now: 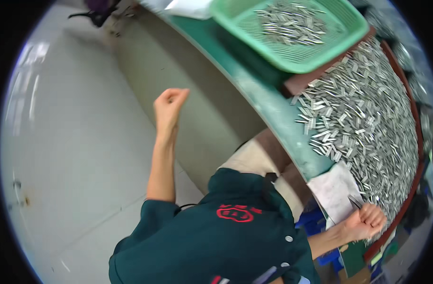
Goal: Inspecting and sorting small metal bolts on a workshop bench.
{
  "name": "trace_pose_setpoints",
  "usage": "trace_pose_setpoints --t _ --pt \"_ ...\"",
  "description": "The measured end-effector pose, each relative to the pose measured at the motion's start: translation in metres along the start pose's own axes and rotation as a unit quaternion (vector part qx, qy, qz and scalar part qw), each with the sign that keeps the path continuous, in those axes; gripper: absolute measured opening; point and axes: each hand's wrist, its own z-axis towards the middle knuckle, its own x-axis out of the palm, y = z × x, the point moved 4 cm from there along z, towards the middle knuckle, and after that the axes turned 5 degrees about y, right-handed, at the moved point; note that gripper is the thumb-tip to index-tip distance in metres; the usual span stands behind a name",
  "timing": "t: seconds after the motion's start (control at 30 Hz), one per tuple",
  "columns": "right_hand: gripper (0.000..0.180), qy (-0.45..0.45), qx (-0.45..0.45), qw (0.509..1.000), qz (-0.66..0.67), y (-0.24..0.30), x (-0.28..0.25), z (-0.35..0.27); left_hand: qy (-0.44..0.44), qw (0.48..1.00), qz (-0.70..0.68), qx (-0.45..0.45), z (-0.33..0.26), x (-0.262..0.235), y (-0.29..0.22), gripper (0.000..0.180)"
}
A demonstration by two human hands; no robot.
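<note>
My left hand (170, 106) is raised over the floor, away from the table. Its fingers are curled and pressed to the thumb; whatever they may hold is too small to make out. At the lower right my right hand (366, 221) is closed around dark, pointed tweezers (354, 202), whose tips stick out over a white cloth or paper sheet (338, 191). Beside that sheet spreads a large heap of small flat metal pieces (367, 128). A green plastic basket (292, 64) at the far side holds a smaller pile of similar metal pieces (292, 23).
The green table (268, 102) has a curved-looking edge in front of me. Brown strips (417, 142) border the metal heap. Blue bins (313, 220) stand below the table near my right arm. A white packet (190, 7) lies at the far end, and a wheeled chair base (114, 19) stands beyond.
</note>
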Motion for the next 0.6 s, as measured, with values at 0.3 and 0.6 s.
trace_pose_setpoints --t 0.3,0.6 --pt "0.038 -0.033 0.02 0.999 0.014 -0.009 0.003 0.001 0.266 0.855 0.187 0.405 -0.091 0.127 -0.124 0.013" --pt "0.038 -0.06 0.01 0.998 0.023 -0.008 0.004 0.0 0.328 0.716 0.267 0.555 -0.105 0.205 -0.132 0.013"
